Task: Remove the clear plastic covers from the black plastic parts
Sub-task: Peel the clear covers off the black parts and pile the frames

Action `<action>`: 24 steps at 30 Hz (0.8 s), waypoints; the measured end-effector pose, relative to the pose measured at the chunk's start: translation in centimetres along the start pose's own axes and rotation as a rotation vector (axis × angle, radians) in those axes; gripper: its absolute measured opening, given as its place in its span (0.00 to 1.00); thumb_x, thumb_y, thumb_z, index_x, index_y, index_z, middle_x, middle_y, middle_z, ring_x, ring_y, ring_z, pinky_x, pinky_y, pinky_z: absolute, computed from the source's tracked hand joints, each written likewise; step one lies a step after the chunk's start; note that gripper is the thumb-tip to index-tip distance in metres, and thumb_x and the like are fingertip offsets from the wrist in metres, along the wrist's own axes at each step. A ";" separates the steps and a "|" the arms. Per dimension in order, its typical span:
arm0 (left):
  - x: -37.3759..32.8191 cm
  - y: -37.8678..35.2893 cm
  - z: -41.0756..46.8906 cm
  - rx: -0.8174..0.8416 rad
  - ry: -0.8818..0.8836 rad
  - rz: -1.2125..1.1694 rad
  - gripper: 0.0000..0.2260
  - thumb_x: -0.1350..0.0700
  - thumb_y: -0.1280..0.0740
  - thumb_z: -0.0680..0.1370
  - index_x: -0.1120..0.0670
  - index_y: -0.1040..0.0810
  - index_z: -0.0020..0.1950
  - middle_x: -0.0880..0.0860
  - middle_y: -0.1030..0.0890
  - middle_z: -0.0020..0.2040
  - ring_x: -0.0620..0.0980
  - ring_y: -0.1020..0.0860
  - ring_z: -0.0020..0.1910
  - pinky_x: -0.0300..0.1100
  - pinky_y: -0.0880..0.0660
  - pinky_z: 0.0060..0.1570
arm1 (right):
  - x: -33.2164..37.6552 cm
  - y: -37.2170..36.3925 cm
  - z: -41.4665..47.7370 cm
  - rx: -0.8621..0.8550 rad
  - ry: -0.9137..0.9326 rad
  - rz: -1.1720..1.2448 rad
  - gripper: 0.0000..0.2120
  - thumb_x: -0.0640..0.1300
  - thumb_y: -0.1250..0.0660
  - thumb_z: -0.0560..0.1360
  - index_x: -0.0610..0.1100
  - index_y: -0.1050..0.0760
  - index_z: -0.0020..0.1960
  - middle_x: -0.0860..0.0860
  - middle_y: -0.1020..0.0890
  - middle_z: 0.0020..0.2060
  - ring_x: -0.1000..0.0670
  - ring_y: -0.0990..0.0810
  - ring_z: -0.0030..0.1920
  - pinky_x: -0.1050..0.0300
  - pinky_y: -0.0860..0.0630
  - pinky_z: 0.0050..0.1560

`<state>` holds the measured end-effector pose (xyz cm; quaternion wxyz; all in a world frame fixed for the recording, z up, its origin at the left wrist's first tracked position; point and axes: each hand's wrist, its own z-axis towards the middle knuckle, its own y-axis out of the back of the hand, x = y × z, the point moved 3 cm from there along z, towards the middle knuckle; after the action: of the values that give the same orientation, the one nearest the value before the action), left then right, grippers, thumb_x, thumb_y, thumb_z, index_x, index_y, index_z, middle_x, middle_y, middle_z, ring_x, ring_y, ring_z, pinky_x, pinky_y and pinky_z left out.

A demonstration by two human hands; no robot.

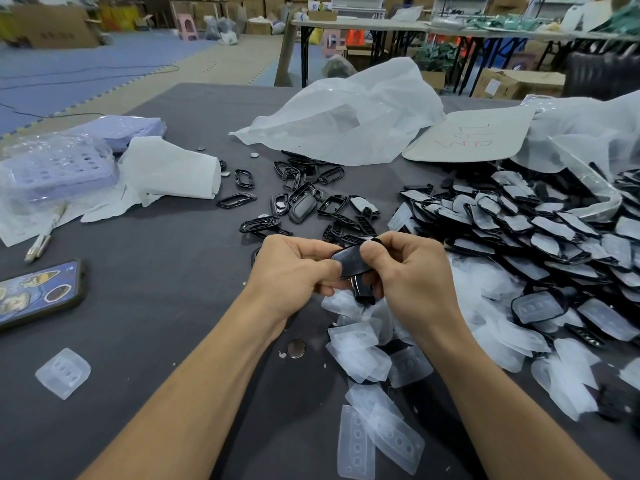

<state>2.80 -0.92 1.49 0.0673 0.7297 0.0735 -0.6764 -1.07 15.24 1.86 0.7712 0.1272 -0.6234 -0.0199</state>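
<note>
One black part [347,262], largely hidden.

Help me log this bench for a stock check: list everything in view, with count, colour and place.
table: one, dark grey, under everything
covered parts: many, black under clear covers, heaped right
bare frames: many, black, scattered centre
loose covers: many, clear, piled below the hands
lone cover: one, clear, near left
phone: one, blue patterned case, left edge
metal discs: a few, grey, one by the left forearm
bag: one, white, far centre
card sheet: one, pale, red writing, far right
trays: two, purple, far left
held part: one, black, between the hands
left hand: grips held part
right hand: pinches held part
</note>
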 end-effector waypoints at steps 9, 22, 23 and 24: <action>0.1 0.0 -0.1 0.010 -0.019 0.018 0.09 0.67 0.30 0.78 0.57 0.11 0.46 0.59 0.13 0.39 0.52 0.14 0.35 0.37 0.21 0.33 | 0.4 0.2 -0.2 -0.025 0.053 -0.106 0.11 0.45 0.30 0.80 0.47 0.18 0.39 0.45 0.16 0.31 0.40 0.17 0.33 0.44 0.19 0.33; -0.2 -0.1 -0.3 -0.121 -0.187 0.201 0.06 0.56 0.25 0.77 0.46 0.11 0.43 0.51 0.14 0.33 0.50 0.15 0.30 0.46 0.17 0.37 | 0.2 -0.3 -0.2 0.008 0.003 -0.002 0.12 0.42 0.31 0.81 0.43 0.19 0.39 0.45 0.18 0.27 0.51 0.21 0.26 0.58 0.26 0.28; -0.3 -0.1 -0.2 -0.124 -0.191 0.209 0.07 0.57 0.26 0.78 0.47 0.11 0.42 0.51 0.15 0.31 0.50 0.16 0.29 0.45 0.18 0.35 | 0.2 -0.3 -0.2 0.010 -0.002 0.004 0.12 0.42 0.31 0.81 0.43 0.19 0.38 0.45 0.18 0.28 0.51 0.20 0.26 0.59 0.26 0.28; -0.3 -0.1 -0.2 -0.124 -0.199 0.214 0.09 0.59 0.26 0.78 0.48 0.11 0.41 0.50 0.16 0.29 0.49 0.17 0.27 0.43 0.19 0.33 | 0.2 -0.3 -0.2 0.012 -0.002 0.008 0.12 0.42 0.31 0.81 0.43 0.19 0.38 0.46 0.18 0.28 0.51 0.20 0.26 0.58 0.26 0.28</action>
<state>2.96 -0.79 1.79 0.1908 0.6571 0.0298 -0.7286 -0.79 14.99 1.93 0.7698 0.1294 -0.6249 -0.0133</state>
